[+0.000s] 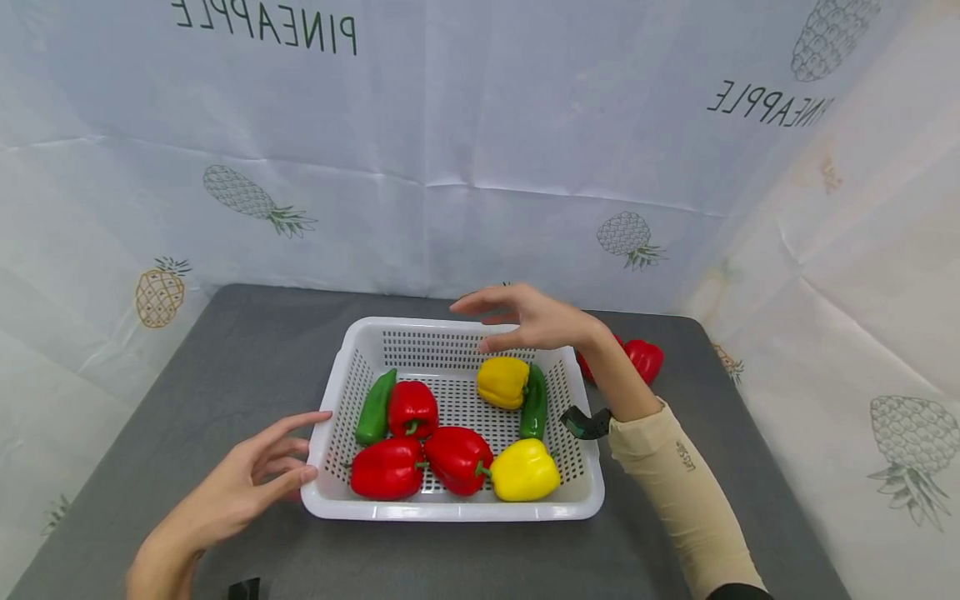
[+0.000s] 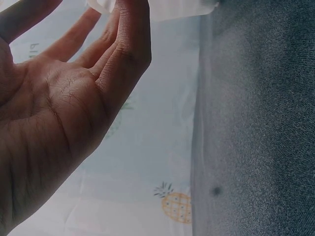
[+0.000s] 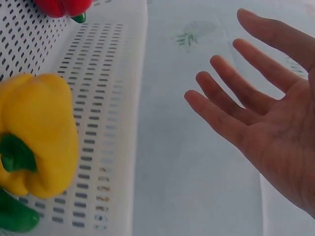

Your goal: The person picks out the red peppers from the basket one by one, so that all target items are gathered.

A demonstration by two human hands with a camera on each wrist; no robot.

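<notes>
A white perforated plastic basket point(image 1: 450, 510) stands on the grey table. Inside lie red bell peppers point(image 1: 387, 469), yellow bell peppers point(image 1: 525, 472) and green elongated peppers point(image 1: 377, 408) at either side. My left hand point(image 1: 238, 482) is at the basket's left side, its fingertips right at the rim, thumb spread lower down. Above the back rim hovers my right hand point(image 1: 534, 318), its fingers extended and apart with nothing in them. In the right wrist view, that hand point(image 3: 266, 98) is beyond the basket wall, away from a yellow bell pepper point(image 3: 42, 132).
More red peppers point(image 1: 643, 360) lie on the table behind the right forearm, partly hidden by it. A pineapple-printed white cloth point(image 1: 465, 225) hangs along the table's back and sides. The grey table point(image 1: 247, 358) extends around the basket.
</notes>
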